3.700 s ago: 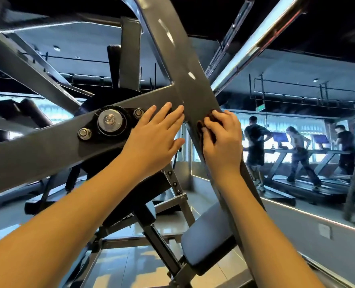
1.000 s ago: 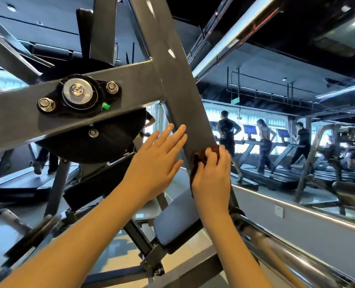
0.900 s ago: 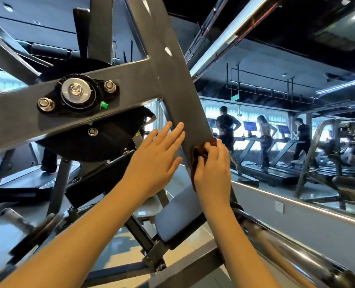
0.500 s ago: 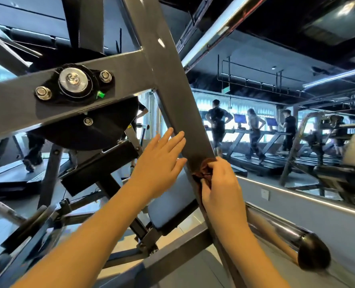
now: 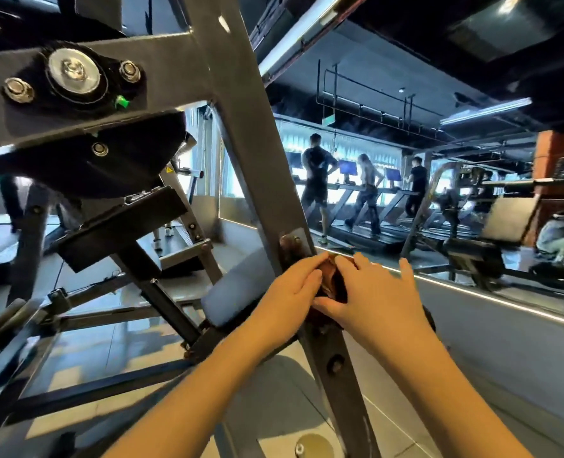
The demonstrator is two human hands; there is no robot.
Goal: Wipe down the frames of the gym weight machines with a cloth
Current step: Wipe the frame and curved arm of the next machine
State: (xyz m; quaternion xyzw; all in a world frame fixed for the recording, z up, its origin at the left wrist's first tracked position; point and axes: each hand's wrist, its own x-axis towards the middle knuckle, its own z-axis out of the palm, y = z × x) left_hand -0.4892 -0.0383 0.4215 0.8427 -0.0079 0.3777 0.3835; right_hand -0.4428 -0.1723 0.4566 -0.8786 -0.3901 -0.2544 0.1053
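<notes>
Our two hands meet on the one slanted frame beam (image 5: pixel 257 153), just below its small bolted plate (image 5: pixel 292 242). A single brown cloth (image 5: pixel 330 282) is bunched against the beam between them. Our right hand (image 5: pixel 373 299) pinches it with thumb and forefinger, the other fingers spread, while our left hand (image 5: pixel 290 292) touches its edge, fingers together and lightly bent. Beyond the beam, three people (image 5: pixel 317 180) stand on treadmills (image 5: pixel 366 236).

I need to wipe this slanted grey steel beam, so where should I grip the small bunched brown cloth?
Pinch the small brown cloth at its crumpled middle, coming from the right edge of the slanted grey steel beam. It is wadded against the beam between the left hand and right hand, so likely only that raised fold gives purchase; the right hand's thumb lies under it.
</notes>
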